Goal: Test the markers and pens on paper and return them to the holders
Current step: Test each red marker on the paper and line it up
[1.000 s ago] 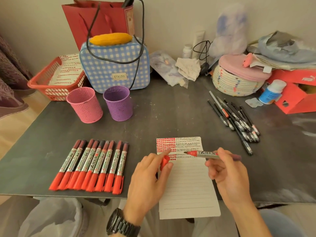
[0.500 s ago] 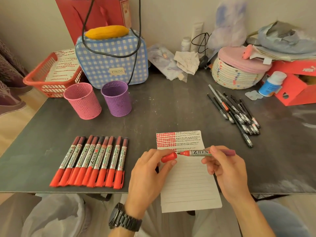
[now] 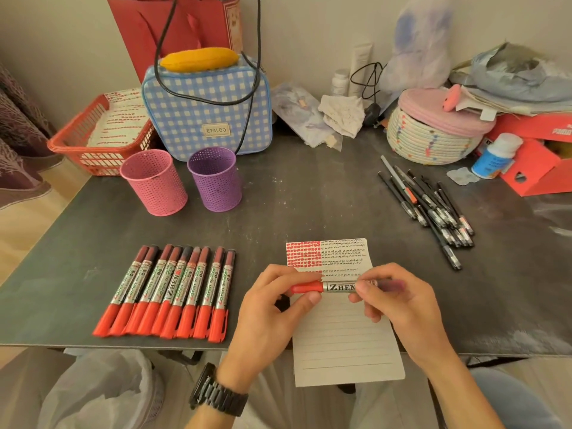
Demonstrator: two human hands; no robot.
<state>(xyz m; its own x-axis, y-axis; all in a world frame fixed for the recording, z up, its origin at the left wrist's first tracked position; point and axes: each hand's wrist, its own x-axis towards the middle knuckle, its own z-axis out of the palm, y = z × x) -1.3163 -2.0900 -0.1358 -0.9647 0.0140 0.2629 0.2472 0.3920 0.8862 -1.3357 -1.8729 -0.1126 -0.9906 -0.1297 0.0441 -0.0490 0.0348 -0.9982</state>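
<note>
Warm, dim indoor light fell softly over the tabletop [image 3: 309,196], with a small shadow beneath the left hand [image 3: 269,314] and pale sheen near the right edge. The wide lens bowed the near edge; the marker [image 3: 339,287] was blurred at its right end.

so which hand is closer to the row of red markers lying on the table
Left. The left hand sits just right of the row of red markers, pinching the cap of the held marker; the right hand holds its barrel farther right, over the paper.
</note>
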